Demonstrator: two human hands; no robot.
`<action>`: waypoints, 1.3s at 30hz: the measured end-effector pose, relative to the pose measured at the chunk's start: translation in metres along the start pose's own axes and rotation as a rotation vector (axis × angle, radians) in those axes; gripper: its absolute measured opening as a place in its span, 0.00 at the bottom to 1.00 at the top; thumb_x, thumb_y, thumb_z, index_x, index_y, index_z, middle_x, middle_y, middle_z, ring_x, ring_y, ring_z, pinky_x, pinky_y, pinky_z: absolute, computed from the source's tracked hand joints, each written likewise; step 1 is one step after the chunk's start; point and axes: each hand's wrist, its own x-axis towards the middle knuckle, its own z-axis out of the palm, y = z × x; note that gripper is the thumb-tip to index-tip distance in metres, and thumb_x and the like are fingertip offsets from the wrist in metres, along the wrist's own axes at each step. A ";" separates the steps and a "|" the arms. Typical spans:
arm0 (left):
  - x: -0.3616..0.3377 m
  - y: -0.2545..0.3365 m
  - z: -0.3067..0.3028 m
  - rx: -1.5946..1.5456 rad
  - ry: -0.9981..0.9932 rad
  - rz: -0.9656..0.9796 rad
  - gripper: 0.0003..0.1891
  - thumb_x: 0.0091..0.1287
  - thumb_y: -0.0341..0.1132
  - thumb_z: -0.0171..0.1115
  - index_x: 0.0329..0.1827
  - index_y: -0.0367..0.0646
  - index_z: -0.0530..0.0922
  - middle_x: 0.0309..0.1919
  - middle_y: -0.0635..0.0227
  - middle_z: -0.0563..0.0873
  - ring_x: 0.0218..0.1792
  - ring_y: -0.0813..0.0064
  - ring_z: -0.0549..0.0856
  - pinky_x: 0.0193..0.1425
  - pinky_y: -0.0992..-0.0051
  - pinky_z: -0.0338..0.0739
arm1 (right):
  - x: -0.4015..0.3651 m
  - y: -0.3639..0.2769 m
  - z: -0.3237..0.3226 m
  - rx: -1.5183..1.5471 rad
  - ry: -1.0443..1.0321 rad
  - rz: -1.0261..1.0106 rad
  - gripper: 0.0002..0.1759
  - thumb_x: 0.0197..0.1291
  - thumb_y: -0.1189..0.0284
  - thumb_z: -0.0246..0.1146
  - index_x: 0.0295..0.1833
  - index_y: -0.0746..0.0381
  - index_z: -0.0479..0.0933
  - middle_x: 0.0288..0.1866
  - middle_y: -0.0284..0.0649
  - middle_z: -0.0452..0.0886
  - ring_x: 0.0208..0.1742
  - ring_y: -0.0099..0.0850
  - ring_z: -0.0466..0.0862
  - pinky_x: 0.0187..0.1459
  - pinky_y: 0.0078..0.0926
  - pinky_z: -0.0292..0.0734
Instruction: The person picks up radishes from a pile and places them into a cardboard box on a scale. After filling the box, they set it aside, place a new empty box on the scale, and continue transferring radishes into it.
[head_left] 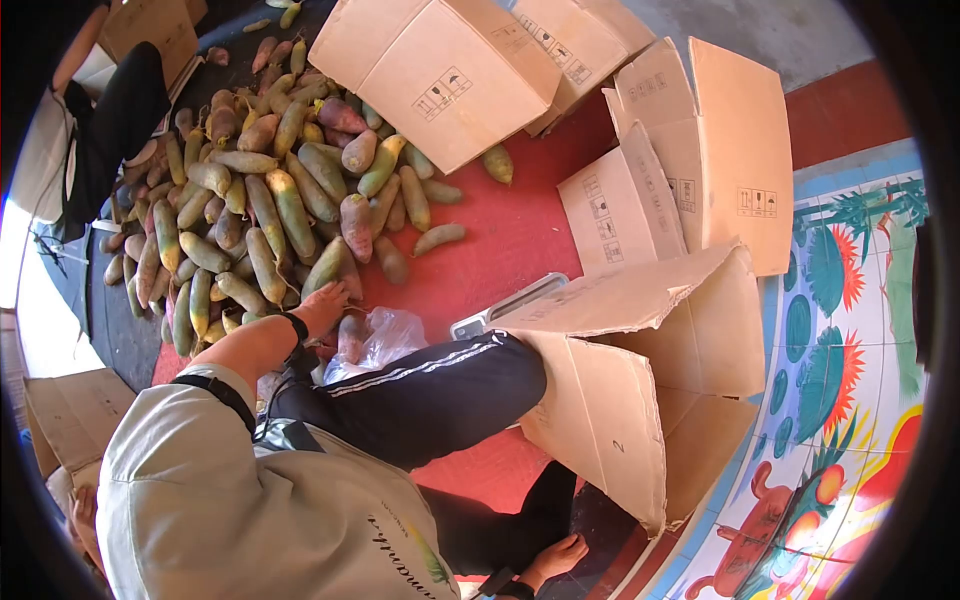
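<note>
**Fig. 1. A seated person reaches into a heap of produce on the floor.**

The left hand [322,305], a dark band at its wrist, lies at 9 o'clock from the centre of the view. Its fingers rest on a green-and-purple fruit [332,266] at the near edge of the pile of long fruits [250,190]; whether they are closed on it cannot be told. The pile spreads toward 10 and 11 o'clock over the red floor [500,230]. The right hand [560,558], at 6 o'clock, is well apart from the left, its fingers spread flat on the floor. A clear plastic bag [392,335] lies just beside the left hand, against the person's striped trouser leg. An open cardboard box [600,420] stands at 4 o'clock, and more boxes [440,70] lie at 12 o'clock. A second person [110,120] sits beyond the pile at 10 o'clock.
</note>
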 end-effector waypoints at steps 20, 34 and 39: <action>-0.023 -0.080 -0.062 0.175 -0.146 -0.003 0.15 0.54 0.42 0.59 0.46 0.57 0.78 0.43 0.74 0.79 0.56 0.67 0.72 0.71 0.49 0.37 | 0.005 -0.016 -0.007 0.003 0.005 -0.033 0.13 0.64 0.71 0.50 0.39 0.73 0.72 0.34 0.53 0.72 0.37 0.50 0.73 0.39 0.42 0.70; -0.048 -0.163 -0.078 -0.061 0.488 -0.593 0.23 0.48 0.30 0.61 0.51 0.52 0.73 0.55 0.69 0.72 0.63 0.64 0.64 0.70 0.53 0.47 | 0.004 -0.006 -0.002 0.043 0.018 -0.035 0.13 0.63 0.71 0.50 0.39 0.73 0.72 0.34 0.53 0.72 0.37 0.50 0.73 0.38 0.42 0.70; -0.006 -0.058 -0.061 -0.686 0.252 -0.201 0.18 0.45 0.29 0.60 0.43 0.47 0.77 0.34 0.61 0.80 0.43 0.60 0.79 0.50 0.65 0.72 | 0.004 -0.001 0.001 0.023 -0.011 -0.028 0.13 0.63 0.71 0.50 0.40 0.72 0.72 0.35 0.53 0.72 0.37 0.50 0.73 0.38 0.42 0.70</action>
